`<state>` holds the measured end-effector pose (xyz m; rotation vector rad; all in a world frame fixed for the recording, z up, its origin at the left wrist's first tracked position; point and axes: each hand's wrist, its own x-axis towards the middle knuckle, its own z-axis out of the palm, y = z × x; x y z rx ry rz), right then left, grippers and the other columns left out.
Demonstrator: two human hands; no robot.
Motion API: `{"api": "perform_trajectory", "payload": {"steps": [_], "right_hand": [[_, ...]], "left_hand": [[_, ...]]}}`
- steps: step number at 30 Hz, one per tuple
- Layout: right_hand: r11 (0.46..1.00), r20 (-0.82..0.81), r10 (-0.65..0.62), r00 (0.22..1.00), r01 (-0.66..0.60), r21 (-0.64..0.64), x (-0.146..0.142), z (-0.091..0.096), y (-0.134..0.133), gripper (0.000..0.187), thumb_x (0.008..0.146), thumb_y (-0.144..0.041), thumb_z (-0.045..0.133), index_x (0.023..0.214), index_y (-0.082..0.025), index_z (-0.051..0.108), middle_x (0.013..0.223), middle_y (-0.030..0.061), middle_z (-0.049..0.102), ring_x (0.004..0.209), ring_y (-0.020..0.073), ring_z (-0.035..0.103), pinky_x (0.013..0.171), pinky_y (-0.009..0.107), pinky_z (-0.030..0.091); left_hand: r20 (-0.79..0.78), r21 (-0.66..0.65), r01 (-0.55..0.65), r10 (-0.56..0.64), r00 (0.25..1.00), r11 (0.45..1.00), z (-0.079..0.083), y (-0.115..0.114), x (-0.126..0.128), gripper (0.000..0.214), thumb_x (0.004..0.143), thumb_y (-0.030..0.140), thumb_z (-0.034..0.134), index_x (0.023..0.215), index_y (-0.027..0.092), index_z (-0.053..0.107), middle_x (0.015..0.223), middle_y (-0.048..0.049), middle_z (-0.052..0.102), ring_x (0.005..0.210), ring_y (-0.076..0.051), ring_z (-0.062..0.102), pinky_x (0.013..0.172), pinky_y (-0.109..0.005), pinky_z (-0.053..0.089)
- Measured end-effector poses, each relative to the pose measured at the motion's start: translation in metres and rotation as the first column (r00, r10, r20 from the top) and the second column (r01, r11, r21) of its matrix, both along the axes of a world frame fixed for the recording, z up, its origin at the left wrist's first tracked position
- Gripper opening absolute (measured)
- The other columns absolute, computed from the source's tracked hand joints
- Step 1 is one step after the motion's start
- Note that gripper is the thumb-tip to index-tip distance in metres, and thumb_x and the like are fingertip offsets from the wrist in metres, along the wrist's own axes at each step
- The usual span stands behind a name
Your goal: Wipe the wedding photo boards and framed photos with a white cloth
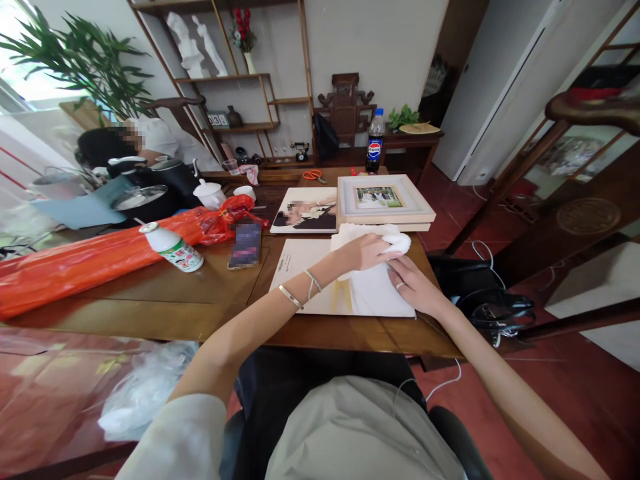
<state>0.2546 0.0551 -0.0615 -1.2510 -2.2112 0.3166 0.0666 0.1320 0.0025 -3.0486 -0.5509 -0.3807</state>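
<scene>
1. Brown wooden table (pixel 165 287) indoors: a flat white panel (pixel 305 253) lies near its front edge, below framed pictures (pixel 423 193).
2. Left hand (pixel 367 252) pinches a white wad (pixel 399 244) over the panel; right hand (pixel 413 283) rests beside it, fingers extended, nearly together.
3. Wiping appears under way; another stroke would call for light, even pressure.
4. Small print and a yellowish streak mark the panel.

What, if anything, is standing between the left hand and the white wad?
Nothing visible: the left hand holds the white wad, with the right hand close by at the white sheet's right edge.
</scene>
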Motion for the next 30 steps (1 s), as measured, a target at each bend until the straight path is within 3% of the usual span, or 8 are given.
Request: {"api": "perform_trajectory", "payload": {"steps": [4,9,14,20,26,30], "right_hand": [[1.0,-0.007,0.018,1.0,-0.018,0.0,-0.002,0.005,-0.002,0.045,0.096,-0.03,0.034,0.14,-0.029,0.041,0.138,0.0085,0.047,0.128,0.0293,0.044,0.11,0.053,0.035],[1.0,-0.004,0.01,1.0,-0.01,0.01,-0.002,0.002,-0.001,0.044,0.097,-0.031,0.033,0.14,-0.026,0.041,0.145,0.0095,0.04,0.137,0.0287,0.033,0.114,0.054,0.03],[1.0,-0.031,0.011,0.999,-0.011,-0.004,0.0,-0.002,-0.001,0.046,0.096,-0.034,0.033,0.14,-0.026,0.041,0.149,0.0093,0.037,0.141,0.0272,0.029,0.115,0.054,0.028],[1.0,-0.051,0.004,0.999,-0.005,-0.013,-0.002,0.0,-0.002,0.045,0.097,-0.035,0.032,0.139,-0.026,0.043,0.149,0.0087,0.038,0.141,0.0265,0.03,0.116,0.053,0.028],[0.999,-0.028,-0.031,0.999,0.03,-0.044,-0.002,0.0,-0.001,0.045,0.097,-0.038,0.032,0.138,-0.024,0.045,0.149,0.0096,0.038,0.141,0.0256,0.029,0.117,0.051,0.026],[0.999,-0.027,-0.021,0.999,0.02,-0.037,-0.002,0.0,-0.002,0.045,0.097,-0.037,0.032,0.137,-0.023,0.045,0.148,0.0103,0.039,0.141,0.0258,0.029,0.117,0.05,0.026]], "left_hand": [[-0.14,0.155,0.031,-0.009,0.99,0.987,-0.003,-0.002,-0.003,0.037,0.101,0.026,0.028,0.115,0.017,0.061,0.101,-0.0084,0.066,0.097,-0.022,0.06,0.085,-0.033,0.044],[-0.238,0.155,-0.143,0.178,0.955,0.977,0.005,-0.018,-0.023,0.024,0.087,0.017,0.051,0.106,0.009,0.062,0.114,-0.0149,0.064,0.101,-0.024,0.061,0.087,-0.031,0.048],[-0.226,0.216,-0.259,0.306,0.925,0.942,0.009,-0.04,-0.063,0.031,0.084,0.0,0.045,0.105,0.014,0.062,0.135,-0.0115,0.053,0.124,-0.024,0.05,0.094,-0.034,0.047],[-0.178,0.325,-0.388,0.459,0.871,0.862,0.008,-0.045,-0.119,0.034,0.081,-0.003,0.044,0.092,0.018,0.069,0.147,-0.0077,0.042,0.119,-0.032,0.053,0.081,-0.041,0.051],[-0.243,0.135,-0.348,0.372,0.896,0.928,-0.005,-0.023,-0.152,0.039,0.069,-0.005,0.045,0.095,0.013,0.069,0.151,-0.0085,0.034,0.139,-0.026,0.031,0.106,-0.043,0.039],[-0.195,0.074,-0.352,0.359,0.913,0.933,-0.008,-0.026,-0.154,0.041,0.068,-0.005,0.043,0.095,0.012,0.068,0.148,-0.0102,0.039,0.138,-0.027,0.034,0.108,-0.044,0.036]]}}
